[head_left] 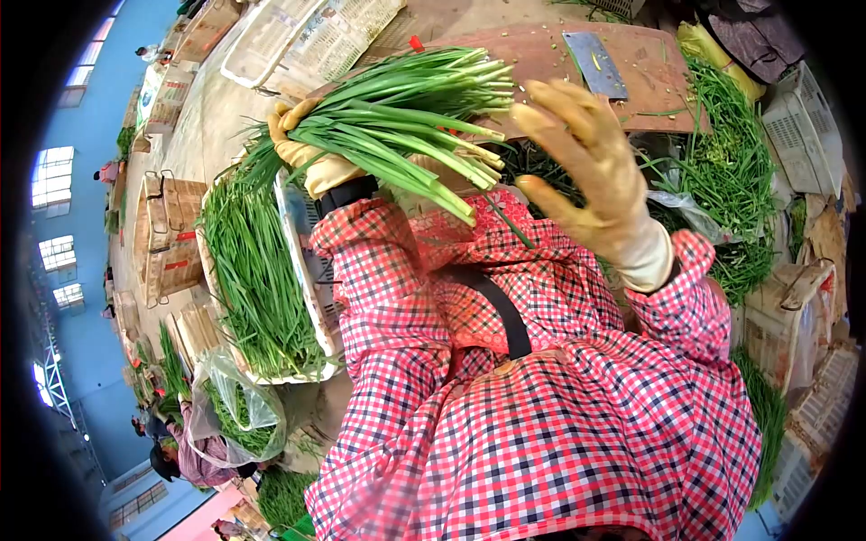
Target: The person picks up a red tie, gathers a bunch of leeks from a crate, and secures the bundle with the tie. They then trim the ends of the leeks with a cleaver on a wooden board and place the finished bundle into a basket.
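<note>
grip: bunch of green stalks is clasped by the closed, gloved left hand, upper middle of frame | right hand is held open, empty, beside the cut ends | step: bunch judged being evened | next: ends squared by right palm | cleaver is seen on board, top

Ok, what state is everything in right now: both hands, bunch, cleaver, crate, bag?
left hand: gloved, shut on the bunch.
bunch: held up, gripped at one end.
right hand: gloved, open, holding nothing.
cleaver: lying flat on the board.
crate: full of greens.
bag: holds greens.
</note>
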{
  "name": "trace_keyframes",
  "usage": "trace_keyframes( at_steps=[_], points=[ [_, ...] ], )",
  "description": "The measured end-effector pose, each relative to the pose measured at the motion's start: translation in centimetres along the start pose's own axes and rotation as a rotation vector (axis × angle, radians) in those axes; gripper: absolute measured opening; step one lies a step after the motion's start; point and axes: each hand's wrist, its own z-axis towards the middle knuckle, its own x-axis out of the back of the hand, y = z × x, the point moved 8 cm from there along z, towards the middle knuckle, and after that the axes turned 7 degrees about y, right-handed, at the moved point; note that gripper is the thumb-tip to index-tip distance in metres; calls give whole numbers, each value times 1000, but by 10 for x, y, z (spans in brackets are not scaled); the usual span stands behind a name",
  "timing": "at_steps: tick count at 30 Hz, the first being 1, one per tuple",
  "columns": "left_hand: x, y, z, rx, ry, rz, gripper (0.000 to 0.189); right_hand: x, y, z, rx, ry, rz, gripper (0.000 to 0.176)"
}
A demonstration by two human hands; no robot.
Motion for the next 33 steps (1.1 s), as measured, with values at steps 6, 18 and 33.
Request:
trace_keyframes(
  at_steps=[6,18,33],
  points=[
    [13,-11,5,162,21,68,18,-63,4,-7,300,-11,-264,42],
    [12,-48,-2,566,-65,-50,19,-19,-21,-22,356,122,-10,18],
    [15,-11,12,76,-60,-120,18,-88,66,-67,-887,-14,1111,33]
  ],
)
